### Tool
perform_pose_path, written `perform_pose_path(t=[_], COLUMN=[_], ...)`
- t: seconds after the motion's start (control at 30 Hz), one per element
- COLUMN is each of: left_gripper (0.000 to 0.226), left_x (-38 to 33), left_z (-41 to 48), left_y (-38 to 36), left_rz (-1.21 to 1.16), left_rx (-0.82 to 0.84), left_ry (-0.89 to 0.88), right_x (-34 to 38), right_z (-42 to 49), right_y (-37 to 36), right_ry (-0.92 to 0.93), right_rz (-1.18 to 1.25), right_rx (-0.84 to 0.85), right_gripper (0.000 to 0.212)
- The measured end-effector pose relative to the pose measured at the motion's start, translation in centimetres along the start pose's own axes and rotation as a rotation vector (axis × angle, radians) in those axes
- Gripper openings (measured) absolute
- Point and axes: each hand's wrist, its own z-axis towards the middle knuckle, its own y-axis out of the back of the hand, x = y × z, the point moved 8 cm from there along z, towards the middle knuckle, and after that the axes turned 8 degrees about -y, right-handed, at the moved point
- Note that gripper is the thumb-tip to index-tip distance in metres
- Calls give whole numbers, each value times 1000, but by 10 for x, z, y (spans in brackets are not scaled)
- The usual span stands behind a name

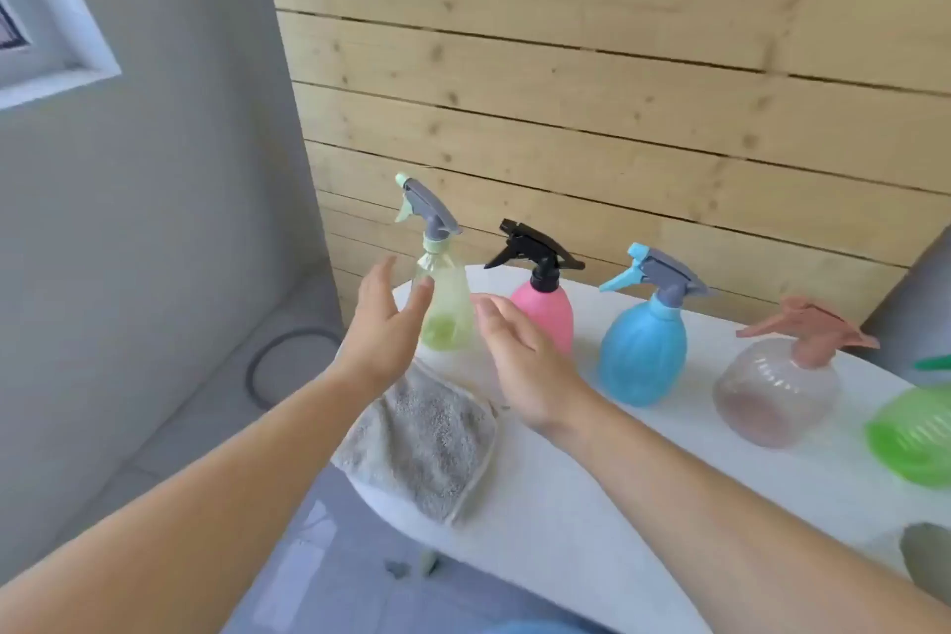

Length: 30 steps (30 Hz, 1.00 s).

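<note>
Translucent pale-green spray bottle (446, 309), grey trigger head, upright at far left end of white table (592, 479). Flanked by left grip (381, 324) and right grip (520, 360), fingers spread; contact blurred, undeterminable. Nubby grey cloth (427, 438) just in front. Glossy green bottle (916, 432) cut off at right edge.

- left hand (383, 324) and right hand (520, 360) flank the pale green bottle (445, 309), with open air above it.
- pink bottle (548, 312) crowds in just behind the right hand.
- grey cloth (427, 443) lies flat beneath the hands.
- bare table (592, 494) lies open before the blue bottle (643, 355).
</note>
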Motion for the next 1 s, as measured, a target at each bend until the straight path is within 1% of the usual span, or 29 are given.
perform_pose_path(t=[0.1,0.17,0.27,0.33,0.43,0.5,0.57,0.63,0.7,0.77,0.83,0.9,0.93,1.0], left_gripper=[72,71,74,67,56,50,47,42,34,33,36,33,36,41], left_x=[15,18,22,21,12,6,-4,-16,-31,-47,-62,-83,-91,-106], left_z=[17,26,30,28,12,-3,-22,-46,-71,-97,-124,-153,-165,-188], left_y=[-8,-17,-24,-22,-13,-6,1,6,5,-3,-15,-28,-35,-49], left_rz=[-47,-124,-166,-186,-169,-174,-182,-201,-237,-305,-450,-520,-540,-612], left_rx=[44,80,58,0,-89,-122,-140,-155,-124,-35,75,167,198,245], left_ry=[-95,-143,-215,-238,-282,-316,-350,-365,-361,-334,-263,-211,-191,-136], right_x=[-20,-31,-33,-33,-34,-29,-21,-14,-7,-1,2,1,-3,-16], right_z=[27,39,47,47,39,24,3,-19,-43,-71,-106,-142,-158,-186], right_y=[-22,-34,-39,-39,-41,-39,-36,-32,-22,-5,10,21,27,41], right_ry=[-24,-54,-24,-7,31,73,111,146,185,232,282,304,297,261], right_rz=[-7,-3,49,97,149,109,57,43,22,-8,46,99,111,107], right_rx=[29,59,56,41,22,-3,-30,-44,-81,-145,-137,-83,-72,-93], right_gripper=[51,58,54,51,54,51,39,42,45,38,28,32,36,41])
